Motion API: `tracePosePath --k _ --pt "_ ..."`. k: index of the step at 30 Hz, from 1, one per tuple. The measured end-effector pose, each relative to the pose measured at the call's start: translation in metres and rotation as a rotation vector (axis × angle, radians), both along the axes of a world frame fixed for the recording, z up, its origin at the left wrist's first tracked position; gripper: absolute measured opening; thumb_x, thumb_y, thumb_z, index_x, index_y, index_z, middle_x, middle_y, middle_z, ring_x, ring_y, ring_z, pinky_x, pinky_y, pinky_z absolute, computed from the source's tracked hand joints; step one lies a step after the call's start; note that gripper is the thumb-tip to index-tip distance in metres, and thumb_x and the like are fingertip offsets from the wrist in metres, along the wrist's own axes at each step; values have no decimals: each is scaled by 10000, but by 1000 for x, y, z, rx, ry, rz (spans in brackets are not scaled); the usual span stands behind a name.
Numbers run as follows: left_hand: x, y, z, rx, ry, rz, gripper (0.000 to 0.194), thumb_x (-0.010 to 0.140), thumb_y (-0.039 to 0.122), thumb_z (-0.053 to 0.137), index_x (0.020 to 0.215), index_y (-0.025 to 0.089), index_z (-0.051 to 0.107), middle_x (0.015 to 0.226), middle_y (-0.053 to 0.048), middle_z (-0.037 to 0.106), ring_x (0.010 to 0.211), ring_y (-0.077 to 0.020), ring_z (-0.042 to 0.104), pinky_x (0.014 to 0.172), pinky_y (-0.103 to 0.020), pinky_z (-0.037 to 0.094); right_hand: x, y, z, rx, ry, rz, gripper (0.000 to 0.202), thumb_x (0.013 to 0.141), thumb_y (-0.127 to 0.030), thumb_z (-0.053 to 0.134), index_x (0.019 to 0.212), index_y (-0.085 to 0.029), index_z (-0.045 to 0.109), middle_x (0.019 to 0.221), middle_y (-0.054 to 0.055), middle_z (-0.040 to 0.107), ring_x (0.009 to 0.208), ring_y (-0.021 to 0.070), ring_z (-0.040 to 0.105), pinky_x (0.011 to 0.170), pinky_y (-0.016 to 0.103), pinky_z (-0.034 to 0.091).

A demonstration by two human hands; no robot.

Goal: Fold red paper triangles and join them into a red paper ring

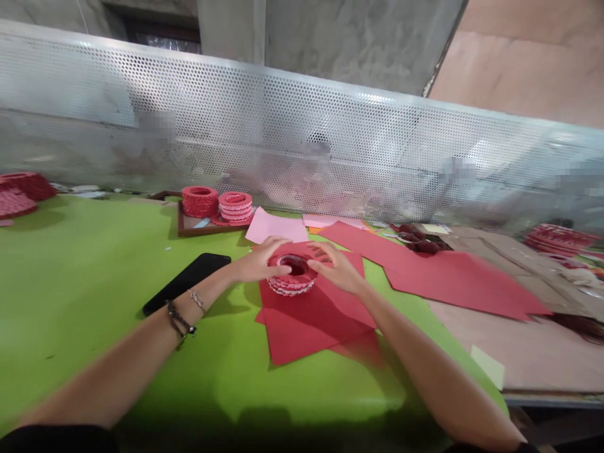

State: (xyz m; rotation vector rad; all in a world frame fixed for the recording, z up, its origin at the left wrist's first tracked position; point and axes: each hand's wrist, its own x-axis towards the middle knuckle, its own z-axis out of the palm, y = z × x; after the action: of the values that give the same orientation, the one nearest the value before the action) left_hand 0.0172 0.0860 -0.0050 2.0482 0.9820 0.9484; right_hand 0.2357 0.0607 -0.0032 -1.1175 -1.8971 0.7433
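A round stack of frilled red, pink and white paper rings is over red paper sheets on the green tabletop. My left hand grips the stack's left side, its thumb reaching over the top toward the centre hole. On the opposite side my right hand holds the rim, with its thumb at the near edge and its fingers spread along the far edge. Whether the stack rests on the paper or is slightly lifted, I cannot tell. A black phone lies beyond my left forearm.
A brown tray with two similar ring stacks stands at the back, near a pink sheet. Long red sheets extend right onto a brown-covered table. More red stacks sit far right. A perforated metal screen borders the back.
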Motion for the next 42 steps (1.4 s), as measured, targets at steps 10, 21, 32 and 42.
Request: tracePosePath --k 10,21,32,42 --pt "-15 9 6 257 390 -351 231 769 365 625 917 195 678 1130 -80 580 1097 -220 502 987 -351 341 -5 -13 12 181 -437 177 179 742 -282 686 917 -247 684 1211 76 483 1217 246 392 1032 498 292" --pt "-3 -1 7 317 421 -276 279 687 295 707 911 135 668 900 -69 649 857 -198 587 777 -285 438 -8 -13 10 299 -507 158 120 802 -215 625 919 -194 643 1146 95 508 1125 213 466 974 451 380" --pt "-13 -2 19 435 389 -235 224 784 391 636 891 200 682 899 -31 687 887 -186 575 956 -410 258 4 -12 21 365 -426 290 162 827 -219 590 987 -205 607 1168 84 530 1135 181 476 986 404 387" --pt "-4 -9 18 738 550 -202 243 794 385 628 885 163 671 849 -32 682 865 -178 561 789 -297 357 -2 -10 14 601 -663 175 146 869 -276 537 973 -215 620 1096 52 631 1028 208 553 879 407 440"
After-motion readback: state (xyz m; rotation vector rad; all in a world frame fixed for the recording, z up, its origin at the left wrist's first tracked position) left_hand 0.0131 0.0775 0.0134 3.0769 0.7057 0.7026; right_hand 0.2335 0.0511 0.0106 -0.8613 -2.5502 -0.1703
